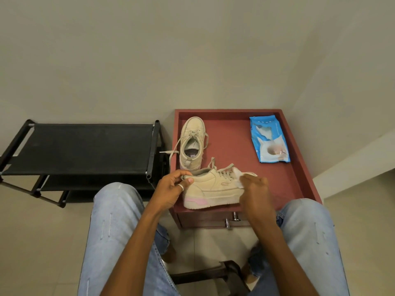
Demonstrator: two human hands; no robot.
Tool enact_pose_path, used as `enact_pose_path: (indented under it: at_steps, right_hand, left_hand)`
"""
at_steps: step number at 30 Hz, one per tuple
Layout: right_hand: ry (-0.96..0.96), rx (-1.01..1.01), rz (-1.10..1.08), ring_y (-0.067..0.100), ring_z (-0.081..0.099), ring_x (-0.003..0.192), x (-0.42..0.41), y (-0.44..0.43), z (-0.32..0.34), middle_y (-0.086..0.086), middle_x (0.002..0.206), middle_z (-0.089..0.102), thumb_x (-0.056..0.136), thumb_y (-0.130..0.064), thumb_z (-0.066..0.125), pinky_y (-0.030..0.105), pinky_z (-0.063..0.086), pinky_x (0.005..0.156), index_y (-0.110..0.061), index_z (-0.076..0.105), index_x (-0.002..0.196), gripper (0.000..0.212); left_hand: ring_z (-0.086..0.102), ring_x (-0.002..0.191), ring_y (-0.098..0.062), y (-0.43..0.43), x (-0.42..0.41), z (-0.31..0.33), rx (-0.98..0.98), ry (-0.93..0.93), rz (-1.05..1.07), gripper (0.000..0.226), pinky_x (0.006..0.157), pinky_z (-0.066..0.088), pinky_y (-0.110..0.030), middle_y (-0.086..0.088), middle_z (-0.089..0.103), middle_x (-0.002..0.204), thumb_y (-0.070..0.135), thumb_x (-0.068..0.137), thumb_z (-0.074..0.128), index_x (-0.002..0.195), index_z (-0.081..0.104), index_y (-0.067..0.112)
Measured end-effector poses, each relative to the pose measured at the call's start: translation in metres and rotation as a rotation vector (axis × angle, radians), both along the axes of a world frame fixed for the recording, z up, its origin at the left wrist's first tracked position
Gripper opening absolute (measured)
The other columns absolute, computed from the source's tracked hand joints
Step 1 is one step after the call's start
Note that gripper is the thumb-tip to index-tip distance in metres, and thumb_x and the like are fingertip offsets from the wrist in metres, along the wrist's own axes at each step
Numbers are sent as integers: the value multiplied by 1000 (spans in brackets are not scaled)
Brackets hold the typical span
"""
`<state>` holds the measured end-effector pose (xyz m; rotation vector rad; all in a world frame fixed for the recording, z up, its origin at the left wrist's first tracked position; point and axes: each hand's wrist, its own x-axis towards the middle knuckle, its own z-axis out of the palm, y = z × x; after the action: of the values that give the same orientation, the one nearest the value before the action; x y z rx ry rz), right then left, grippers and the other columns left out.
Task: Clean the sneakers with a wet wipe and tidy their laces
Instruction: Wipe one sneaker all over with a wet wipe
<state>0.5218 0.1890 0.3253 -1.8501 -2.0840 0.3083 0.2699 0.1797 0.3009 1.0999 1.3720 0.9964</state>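
Observation:
A beige sneaker (213, 189) with a pink heel patch lies sideways at the near edge of the red table top (235, 146), toe to the right. My left hand (173, 186) grips its heel collar. My right hand (254, 186) holds a white wet wipe (237, 175) against the toe end, beside the laces. The second beige sneaker (192, 144) stands behind it, toe pointing away, with its loose laces (171, 154) trailing over the table's left edge.
A blue pack of wet wipes (269, 139) lies at the table's back right. A black shoe rack (85, 150) stands to the left against the wall. My knees in light jeans flank the table; drawer handles (232, 218) sit below its front.

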Motion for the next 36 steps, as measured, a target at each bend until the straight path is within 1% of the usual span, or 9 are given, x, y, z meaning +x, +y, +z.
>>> enact_pose_path:
  at_steps: [7,10,13,17,22,24,27,32,36]
  right_hand:
    - [-26,35,117,33,55,89,-9,-9,1,6,103,71,59,18,62,44,56,58,-6,73,94,44]
    - [-34,-36,-51,33,52,86,12,7,-6,8,93,70,63,18,51,42,54,63,-2,72,85,36]
    - [-41,-44,59,29,49,84,0,-1,-13,1,85,66,60,10,37,40,49,60,-8,64,73,34]
    - [17,-38,27,33,59,87,14,13,-23,5,101,74,62,15,50,37,52,73,-9,76,94,47]
    - [-62,-67,82,34,58,76,5,7,-26,5,84,69,59,12,48,36,48,64,-9,68,79,36]
    - [-1,-39,120,33,63,79,11,5,-26,5,90,72,64,11,50,38,53,69,-12,72,88,41]
    - [71,-57,-123,37,65,81,30,16,-22,19,94,72,68,18,51,44,58,74,-2,74,101,44]
    - [24,-16,125,36,60,70,5,4,-21,2,79,67,62,12,46,39,51,60,-12,67,74,35]
    - [62,-14,-231,39,61,80,19,20,-13,18,87,71,67,13,55,41,54,67,-4,76,98,41]
  left_hand:
    - [71,100,-10,-3,4,0,57,59,52,10,82,53,-19,5,77,100,19,94,71,102,74,24]
    - [71,98,-8,-8,7,2,109,110,28,10,83,53,-17,6,77,99,17,94,72,100,73,24]
    - [71,101,-8,-10,7,2,142,125,8,12,86,54,-18,9,76,100,15,93,72,99,74,25]
    - [69,106,-6,-11,4,0,149,162,-4,16,87,51,-13,17,75,103,13,91,74,96,75,27]
    - [70,103,-6,-14,5,0,167,209,-5,14,87,52,-14,17,75,103,13,90,75,95,76,26]
    - [70,103,-6,-13,6,1,183,219,-1,15,86,52,-14,16,75,102,13,90,75,95,76,28]
    - [70,98,-4,-15,7,2,214,252,-4,21,83,51,-11,18,75,97,12,90,75,93,74,33]
    - [69,97,-1,-14,7,4,222,265,8,23,82,50,-10,23,74,96,12,90,75,93,73,35]
    - [69,97,-3,-14,7,3,206,251,1,19,83,52,-12,20,74,96,13,90,76,94,74,32]
